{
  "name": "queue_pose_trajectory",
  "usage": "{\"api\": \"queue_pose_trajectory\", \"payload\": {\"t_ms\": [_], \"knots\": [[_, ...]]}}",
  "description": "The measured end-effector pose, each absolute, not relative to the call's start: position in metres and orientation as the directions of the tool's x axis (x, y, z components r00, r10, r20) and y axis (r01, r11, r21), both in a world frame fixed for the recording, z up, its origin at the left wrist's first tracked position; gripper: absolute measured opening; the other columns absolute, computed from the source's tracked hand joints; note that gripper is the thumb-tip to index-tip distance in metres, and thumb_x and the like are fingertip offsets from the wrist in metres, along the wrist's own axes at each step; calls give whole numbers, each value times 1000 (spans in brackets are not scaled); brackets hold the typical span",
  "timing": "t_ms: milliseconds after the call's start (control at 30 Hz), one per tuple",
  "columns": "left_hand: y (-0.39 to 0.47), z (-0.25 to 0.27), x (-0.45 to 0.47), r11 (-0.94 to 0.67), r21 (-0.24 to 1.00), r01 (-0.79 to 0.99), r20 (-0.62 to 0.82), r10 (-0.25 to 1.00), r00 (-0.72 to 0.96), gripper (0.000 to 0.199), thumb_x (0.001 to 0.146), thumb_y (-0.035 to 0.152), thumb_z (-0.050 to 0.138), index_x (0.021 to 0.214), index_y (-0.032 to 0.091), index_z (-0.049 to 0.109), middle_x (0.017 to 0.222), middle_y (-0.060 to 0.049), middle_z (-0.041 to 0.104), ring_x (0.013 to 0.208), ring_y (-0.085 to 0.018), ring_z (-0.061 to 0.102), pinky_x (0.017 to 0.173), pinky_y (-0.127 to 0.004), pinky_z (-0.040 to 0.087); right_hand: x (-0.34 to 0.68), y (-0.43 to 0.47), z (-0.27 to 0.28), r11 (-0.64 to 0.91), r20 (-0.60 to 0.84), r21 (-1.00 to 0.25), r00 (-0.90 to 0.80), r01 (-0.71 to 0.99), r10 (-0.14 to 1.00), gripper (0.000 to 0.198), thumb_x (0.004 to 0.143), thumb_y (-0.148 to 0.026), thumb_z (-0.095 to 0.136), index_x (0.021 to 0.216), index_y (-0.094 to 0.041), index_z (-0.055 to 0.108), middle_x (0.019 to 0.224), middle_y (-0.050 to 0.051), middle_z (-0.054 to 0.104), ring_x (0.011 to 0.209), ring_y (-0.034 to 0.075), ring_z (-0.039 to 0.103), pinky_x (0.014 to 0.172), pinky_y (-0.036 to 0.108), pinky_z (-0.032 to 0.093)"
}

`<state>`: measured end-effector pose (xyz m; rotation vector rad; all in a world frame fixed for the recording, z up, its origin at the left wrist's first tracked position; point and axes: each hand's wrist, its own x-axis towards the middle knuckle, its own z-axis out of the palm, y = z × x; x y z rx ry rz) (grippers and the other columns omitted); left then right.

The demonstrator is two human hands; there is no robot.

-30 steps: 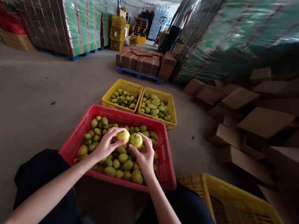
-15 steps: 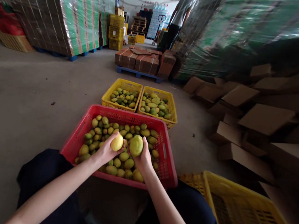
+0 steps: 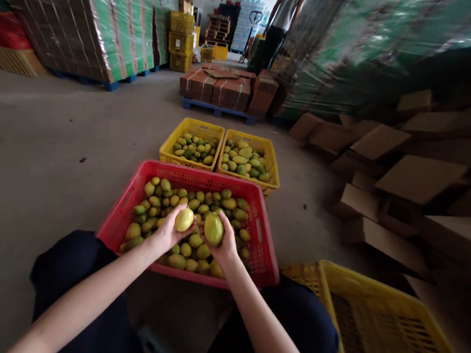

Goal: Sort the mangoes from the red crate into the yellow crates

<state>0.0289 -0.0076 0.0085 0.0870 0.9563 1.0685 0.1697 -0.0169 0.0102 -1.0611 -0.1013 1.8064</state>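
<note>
My left hand (image 3: 169, 231) is closed around a pale yellow lemon (image 3: 183, 220), which rests against its fingers. A larger, greener lemon (image 3: 214, 229) sits in my right hand (image 3: 228, 245), gripped between thumb and fingers. Both hands are close together above a red plastic crate (image 3: 267, 257) that stands between my knees. Inside the crate lie many yellow-green lemons (image 3: 196, 240) of mixed sizes. My hands and forearms hide part of them.
Two yellow crates (image 3: 220, 152) of similar fruit stand just beyond the red one. To my right are another yellow crate (image 3: 375, 284) and piled cardboard boxes (image 3: 420, 186). Wrapped pallet stacks (image 3: 124, 32), a low pallet of cartons (image 3: 216, 88) and a standing person (image 3: 281, 20) are farther off.
Both lemons have turned a little in my hands, showing other sides. My hands stay over the red crate, and the whole scene sits slightly higher in view.
</note>
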Motion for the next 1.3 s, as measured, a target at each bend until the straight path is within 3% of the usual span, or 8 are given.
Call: {"api": "queue_pose_trajectory", "payload": {"t_ms": [100, 300, 533, 633, 767, 833, 1033, 1300], "knots": [[-8, 10, 29, 581, 495, -647, -612, 761, 215, 27, 87, 30, 48, 85, 9, 65, 63, -6, 66, 50, -12, 60, 46, -20, 49, 168, -15, 5, -538, -626, -515, -137, -667, 768, 27, 81, -43, 56, 70, -18, 60, 55, 2, 66, 43, 14, 59, 40, 24, 47], [-11, 10, 30, 518, 512, -685, -501, 828, 251, 28, 87, 26, 46, 74, 11, 66, 66, -6, 67, 55, -11, 61, 52, -21, 47, 169, -17, 8, -449, -449, -618, -179, -646, 875, 29, 76, -43, 61, 68, -16, 66, 59, 3, 68, 48, 15, 62, 40, 24, 47], [-18, 12, 22, 299, 752, -587, -146, 945, 294, 31, 79, 28, 51, 57, 11, 64, 60, -7, 62, 60, -14, 59, 60, -23, 46, 170, -25, 15, -371, -290, -704, -231, -606, 929, 34, 69, -46, 65, 54, -15, 64, 53, 5, 64, 53, 18, 63, 41, 24, 46], [-20, 17, 21, 363, 646, -671, -151, 923, 353, 27, 77, 28, 52, 58, 11, 63, 60, -6, 59, 61, -14, 58, 60, -23, 47, 168, -24, 17, -384, -297, -674, -244, -631, 923, 37, 72, -48, 62, 58, -14, 66, 55, 4, 63, 51, 17, 62, 42, 24, 47], [-15, 16, 23, 421, 306, -854, -353, 883, 309, 11, 76, 17, 53, 69, 14, 62, 71, -2, 63, 70, -12, 62, 66, -22, 52, 170, -23, 20, -472, -352, -549, -322, -689, 879, 33, 80, -44, 52, 76, -16, 68, 66, 5, 68, 62, 19, 66, 50, 27, 52], [-11, 14, 24, 375, 223, -900, -436, 864, 252, 11, 80, 16, 52, 76, 15, 62, 78, -3, 66, 76, -13, 65, 69, -23, 54, 173, -22, 20, -492, -341, -494, -361, -717, 868, 28, 82, -36, 49, 90, -16, 67, 75, 6, 71, 68, 19, 67, 54, 29, 54], [-5, 9, 25, 319, 153, -935, -473, 855, 214, 19, 85, 22, 49, 79, 13, 65, 76, -7, 69, 74, -16, 67, 66, -26, 56, 173, -14, 8, -416, -305, -358, -316, -836, 898, 22, 83, -29, 50, 93, -17, 65, 78, 6, 72, 64, 17, 65, 47, 23, 51], [-4, 6, 28, 252, 80, -964, -525, 833, 174, 23, 72, 12, 45, 80, 12, 66, 74, -7, 69, 71, -17, 67, 68, -29, 56, 159, -2, 2, -333, -407, -298, -196, -895, 892, 17, 84, -33, 55, 87, -21, 66, 84, 2, 73, 71, 17, 69, 66, 32, 57]]}}
